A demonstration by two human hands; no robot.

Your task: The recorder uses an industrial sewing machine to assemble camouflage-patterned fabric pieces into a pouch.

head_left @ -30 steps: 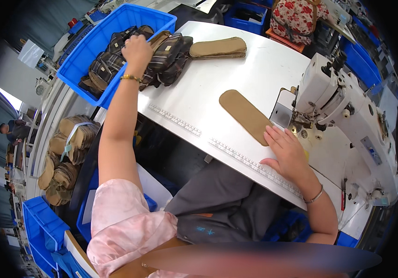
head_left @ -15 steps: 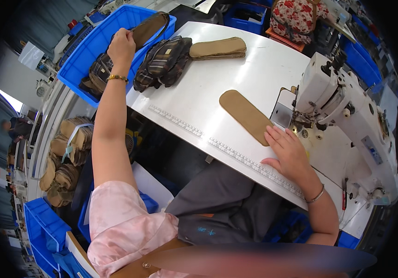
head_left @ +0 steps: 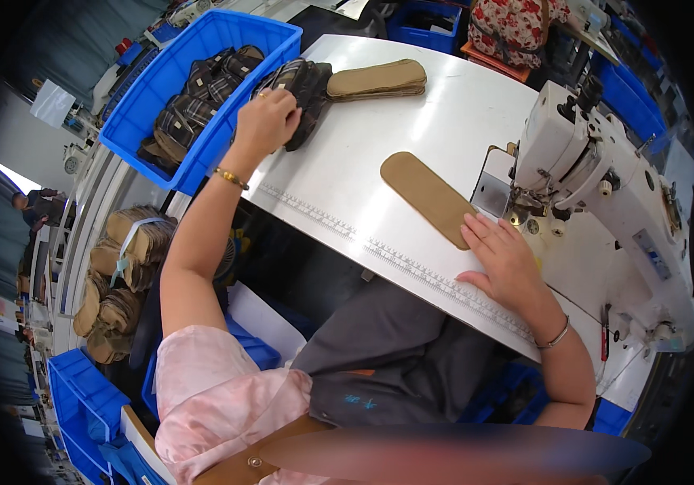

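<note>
The flat piece (head_left: 419, 194) is plain tan with a darker brown edge; the stack (head_left: 375, 78) is a similar tan. Plaid pieces (head_left: 309, 101) show dark brown and near-black checks crossed by pale lines. The bin (head_left: 132, 113) is bright blue, the table (head_left: 444, 129) glossy white, the ruler (head_left: 411, 266) pale with dark markings. The sewing machine (head_left: 626, 190) is white with black knobs. Pale pink mottles the sleeve (head_left: 205, 368); the lap cloth (head_left: 395, 347) is dark grey with small blue marks. A co-worker's top (head_left: 508, 28) bears red flowers on cream.
</note>
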